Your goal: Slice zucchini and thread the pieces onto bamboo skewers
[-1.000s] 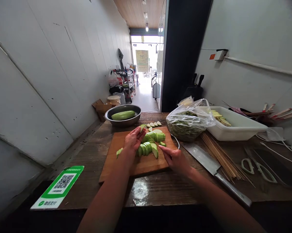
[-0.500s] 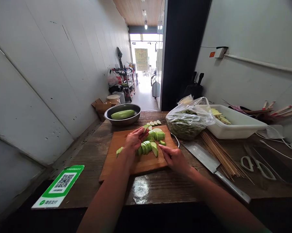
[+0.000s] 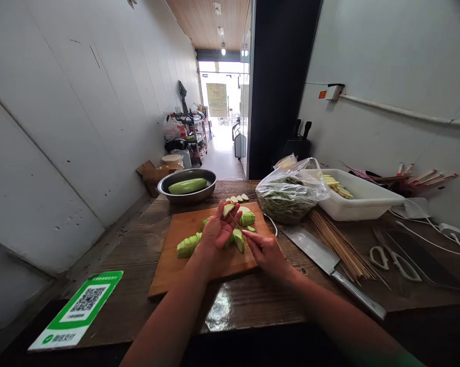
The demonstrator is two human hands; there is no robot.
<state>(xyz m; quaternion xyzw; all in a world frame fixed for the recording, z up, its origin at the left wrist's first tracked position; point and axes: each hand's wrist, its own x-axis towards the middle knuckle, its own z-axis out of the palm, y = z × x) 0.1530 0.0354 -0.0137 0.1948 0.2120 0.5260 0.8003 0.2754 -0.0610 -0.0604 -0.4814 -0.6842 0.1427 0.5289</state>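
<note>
My left hand [image 3: 216,234] is turned palm up over the wooden cutting board [image 3: 164,272], its fingers closed on a pale green zucchini slice [image 3: 228,209]. In my right hand [image 3: 267,252] I grip a thin bamboo skewer [image 3: 236,222], which points up and left toward that slice. Whether its tip has pierced the slice I cannot tell. Beneath and around my hands lie cut zucchini pieces [image 3: 187,245], partly hidden by my left hand. A larger slice [image 3: 238,241] rests between the two hands.
Behind the board, a metal bowl [image 3: 161,189] holds a whole zucchini [image 3: 187,186]. Rightward are a plastic bag of greens [image 3: 287,200], a white tub [image 3: 361,208], a cleaver [image 3: 314,251], loose skewers [image 3: 344,247] and scissors [image 3: 396,260]. A green QR card [image 3: 80,306] lies front left.
My left hand has turned its palm further upward, raising the slice slightly. The skewer stays in my right hand, angled toward the slice. The whole view has shifted a little.
</note>
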